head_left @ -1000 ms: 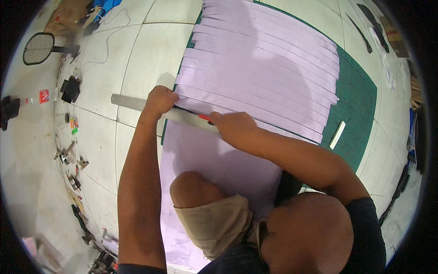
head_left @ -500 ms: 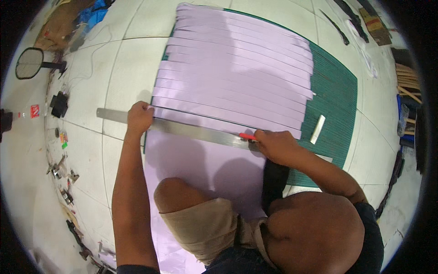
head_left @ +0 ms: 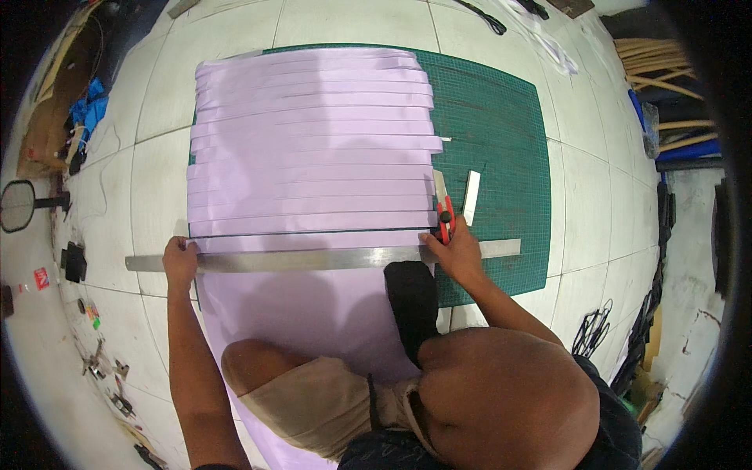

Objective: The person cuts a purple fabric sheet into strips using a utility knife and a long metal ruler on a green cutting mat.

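A long steel ruler (head_left: 313, 260) lies across a lilac sheet (head_left: 274, 305), just below a dark slit running the sheet's width. My left hand (head_left: 180, 260) is closed over the ruler near its left end, fingertips at the sheet's edge; what lies beneath them is hidden. In my right hand (head_left: 460, 252) is a red utility knife (head_left: 446, 215), its blade end pointing away from me. That hand also rests over the ruler, thumb at the sheet's right edge. Beyond the slit, several cut lilac strips (head_left: 313, 157) lie side by side on a green cutting mat (head_left: 501, 149).
A white bar-shaped piece (head_left: 471, 197) lies on the mat right of the knife. My black-covered foot (head_left: 411, 305) reaches the ruler's lower edge. Small tools and parts line the left wall; a black cable coil (head_left: 593, 329) sits on the tiles at right.
The view has shifted and turned. My right hand has moved to the sheet's right edge, and the knife has swung from lying along the ruler to pointing away from me.
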`<action>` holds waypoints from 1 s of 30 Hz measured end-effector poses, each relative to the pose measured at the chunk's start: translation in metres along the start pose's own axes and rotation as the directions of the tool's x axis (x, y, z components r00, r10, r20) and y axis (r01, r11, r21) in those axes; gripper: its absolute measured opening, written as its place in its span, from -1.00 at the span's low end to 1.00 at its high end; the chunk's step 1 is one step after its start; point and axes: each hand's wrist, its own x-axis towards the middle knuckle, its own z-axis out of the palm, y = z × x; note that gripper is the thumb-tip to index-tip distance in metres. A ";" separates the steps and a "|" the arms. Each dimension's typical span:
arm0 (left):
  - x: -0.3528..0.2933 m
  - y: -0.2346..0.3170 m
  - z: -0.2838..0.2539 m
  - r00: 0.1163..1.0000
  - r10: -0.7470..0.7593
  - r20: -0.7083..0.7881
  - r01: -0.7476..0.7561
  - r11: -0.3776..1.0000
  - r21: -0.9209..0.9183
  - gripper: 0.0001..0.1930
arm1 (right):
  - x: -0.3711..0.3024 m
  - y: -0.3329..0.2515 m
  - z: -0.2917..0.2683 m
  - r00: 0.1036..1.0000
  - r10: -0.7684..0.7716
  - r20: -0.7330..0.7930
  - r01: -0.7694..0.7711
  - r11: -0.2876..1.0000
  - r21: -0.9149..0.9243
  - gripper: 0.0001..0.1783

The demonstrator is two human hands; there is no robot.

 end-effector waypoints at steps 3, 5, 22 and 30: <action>0.003 -0.018 -0.004 0.992 0.077 -0.098 -0.069 0.995 0.074 -0.73 | 0.004 -0.016 0.012 1.000 -0.019 0.010 0.018 0.998 0.068 -0.37; 0.001 -0.009 -0.003 0.998 0.049 -0.045 -0.048 0.998 0.030 -0.73 | 0.002 -0.019 0.014 0.999 -0.050 0.008 0.049 0.997 0.059 -0.41; 0.008 -0.017 0.004 0.996 -0.039 -0.077 0.041 0.999 0.027 -0.79 | 0.002 -0.009 0.033 0.987 -0.164 0.005 0.156 0.950 0.270 -0.53; 0.002 -0.013 0.017 0.997 0.056 -0.056 -0.061 0.994 -0.089 -0.79 | 0.006 -0.003 0.017 0.991 -0.127 -0.045 0.135 0.938 0.320 -0.59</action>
